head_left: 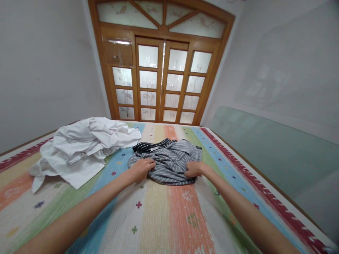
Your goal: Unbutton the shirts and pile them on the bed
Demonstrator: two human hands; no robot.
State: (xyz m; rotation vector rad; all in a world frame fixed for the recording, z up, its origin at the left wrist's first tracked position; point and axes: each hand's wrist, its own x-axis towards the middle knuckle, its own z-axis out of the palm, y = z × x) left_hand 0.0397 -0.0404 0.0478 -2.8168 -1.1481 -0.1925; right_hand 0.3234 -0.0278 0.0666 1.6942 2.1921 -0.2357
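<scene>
A grey and black garment with thin white stripes [172, 158] lies crumpled on the striped, patterned bed cover [156, 211]. Its kind of garment does not show; a small pale label sits on the black part at its far side. My left hand [143, 168] grips the near left edge, fingers closed on the cloth. At the near right edge, my right hand [194, 169] pinches the fabric with curled fingers. Both fingertips are partly hidden in the folds.
To the left lies a heap of white cloth [87, 141] on the same cover. A pale green board [265, 141] runs along the right wall. Beyond the far edge stand wooden doors [161, 81] with glass panes.
</scene>
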